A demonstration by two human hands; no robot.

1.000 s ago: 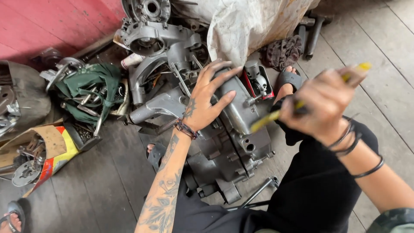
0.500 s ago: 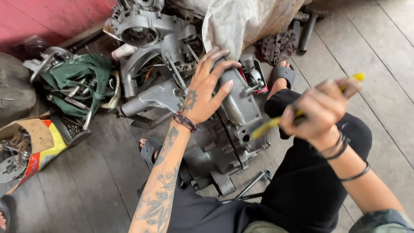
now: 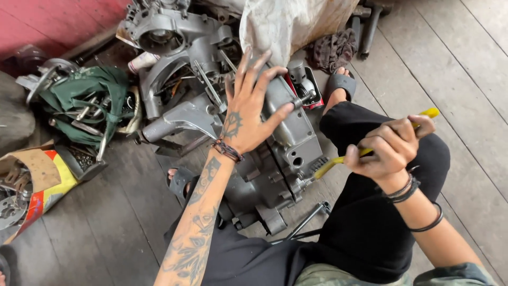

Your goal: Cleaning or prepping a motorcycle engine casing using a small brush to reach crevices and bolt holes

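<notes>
Grey cast-metal engine case [image 3: 288, 153], dull and greasy, lumpy with bosses and bolt holes, lying on the dark wooden plank floor [image 3: 106, 228] between the seated person's sandalled feet. Left hand [image 3: 248, 114] spread flat on top of the case, fingers fanned wide, gripping nothing, palm pressing down. Right hand [image 3: 389, 148] closed in a fist round a yellow-handled screwdriver [image 3: 365, 151]; its tip is at the case's right edge. Thin metal rod tool [image 3: 304, 222] on the floor just beside the case's near corner. A second bare aluminium casing [image 3: 169, 32] crowds the far side, touching a whitish crumpled sack [image 3: 291, 24]. Green cloth [image 3: 90, 100] heaped with spanners toward the left edge; a torn red-and-yellow carton [image 3: 39, 180] of small parts nearer.
</notes>
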